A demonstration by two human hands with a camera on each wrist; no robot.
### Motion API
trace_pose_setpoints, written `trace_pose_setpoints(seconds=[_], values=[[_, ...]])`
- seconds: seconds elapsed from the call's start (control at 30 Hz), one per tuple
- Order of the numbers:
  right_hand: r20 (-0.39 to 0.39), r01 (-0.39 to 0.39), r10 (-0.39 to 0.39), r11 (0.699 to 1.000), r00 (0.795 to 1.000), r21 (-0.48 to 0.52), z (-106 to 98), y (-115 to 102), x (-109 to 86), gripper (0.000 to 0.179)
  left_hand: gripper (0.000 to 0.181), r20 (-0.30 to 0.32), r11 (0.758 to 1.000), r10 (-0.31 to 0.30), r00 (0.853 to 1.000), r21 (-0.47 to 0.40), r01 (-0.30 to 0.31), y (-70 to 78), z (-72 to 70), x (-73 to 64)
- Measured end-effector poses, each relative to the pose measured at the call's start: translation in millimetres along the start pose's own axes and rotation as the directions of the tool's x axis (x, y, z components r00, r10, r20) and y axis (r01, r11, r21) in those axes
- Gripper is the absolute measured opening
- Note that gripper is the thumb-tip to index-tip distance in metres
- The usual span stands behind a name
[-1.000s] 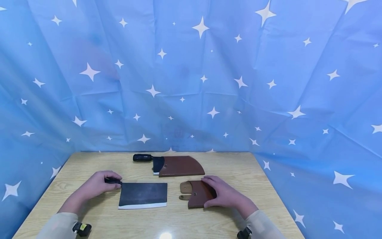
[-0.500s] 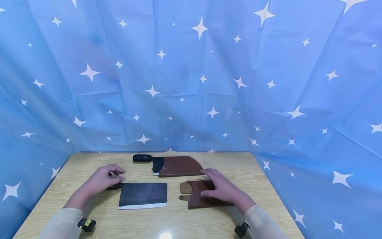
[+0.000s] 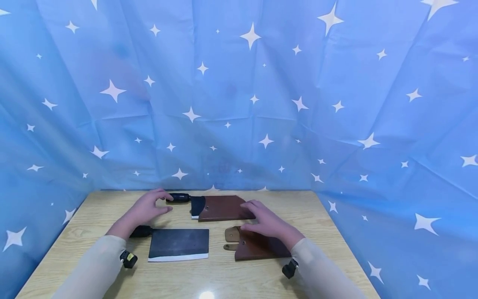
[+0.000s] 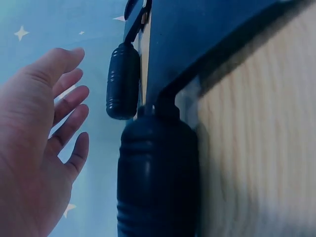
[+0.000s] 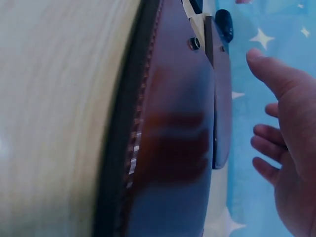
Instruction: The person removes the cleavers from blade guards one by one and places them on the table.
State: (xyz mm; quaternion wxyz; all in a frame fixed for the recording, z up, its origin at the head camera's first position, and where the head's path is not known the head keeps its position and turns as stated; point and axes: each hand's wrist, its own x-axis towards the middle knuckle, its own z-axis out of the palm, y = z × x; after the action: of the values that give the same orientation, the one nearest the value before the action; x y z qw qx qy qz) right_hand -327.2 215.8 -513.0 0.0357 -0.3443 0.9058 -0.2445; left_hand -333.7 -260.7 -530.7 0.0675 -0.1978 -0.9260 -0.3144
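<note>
Head view: a blue curtain (image 3: 224, 91) with white stars hangs behind a pale wooden table (image 3: 239, 276). Light sleeves (image 3: 91, 268) extend over its near side. On the tabletop 2 knives lie flat, handles to the left. The far knife (image 3: 198, 203) has most of its blade inside a brown cover (image 3: 224, 207); the near knife (image 3: 179, 243) lies bare, and apart from it, to its right, rests the other cover (image 3: 257, 249). The left hand (image 3: 147, 207) is released, fingers loosely bent at the end of the far knife's black handle (image 3: 180, 198); whether they touch, I cannot tell. The right hand (image 3: 269, 222), also released, is over the other cover, fingertips by the far knife's covered tip, contact unclear. Smaller are 2 tan tabs (image 3: 232, 234) on the other cover's left end, and a metal snap (image 3: 243, 243).
</note>
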Motion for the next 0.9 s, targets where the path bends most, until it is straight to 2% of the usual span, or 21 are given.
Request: trace_pose_setpoints(seconds=[0.07,0.23,0.37,0.67,0.9], values=[[0.008,-0.002,0.002,1.000,1.000,-0.003,-0.2,-1.8,6.9,0.074,0.032,0.002,1.000,0.003,1.000,0.015,-0.003,1.4,2.3,6.5],[0.025,0.009,-0.008,0.997,1.000,-0.070,4.0,-0.9,25.6,0.070,0.034,-0.007,0.996,0.066,0.998,0.053,-0.066,5.4,7.7,21.9],[0.055,0.003,0.002,0.996,0.998,-0.091,6.2,0.0,38.5,0.071,0.034,-0.011,0.992,0.095,0.995,0.086,-0.094,6.2,12.2,32.6],[0.098,-0.021,0.036,0.988,0.994,-0.155,12.0,-0.9,65.4,0.079,0.047,0.059,0.990,0.069,0.996,0.119,-0.076,1.7,24.0,51.7],[0.118,-0.017,0.039,0.984,0.992,-0.177,22.4,-2.7,87.3,0.085,0.047,0.085,0.996,0.047,0.995,0.071,-0.053,0.2,33.9,60.5]])
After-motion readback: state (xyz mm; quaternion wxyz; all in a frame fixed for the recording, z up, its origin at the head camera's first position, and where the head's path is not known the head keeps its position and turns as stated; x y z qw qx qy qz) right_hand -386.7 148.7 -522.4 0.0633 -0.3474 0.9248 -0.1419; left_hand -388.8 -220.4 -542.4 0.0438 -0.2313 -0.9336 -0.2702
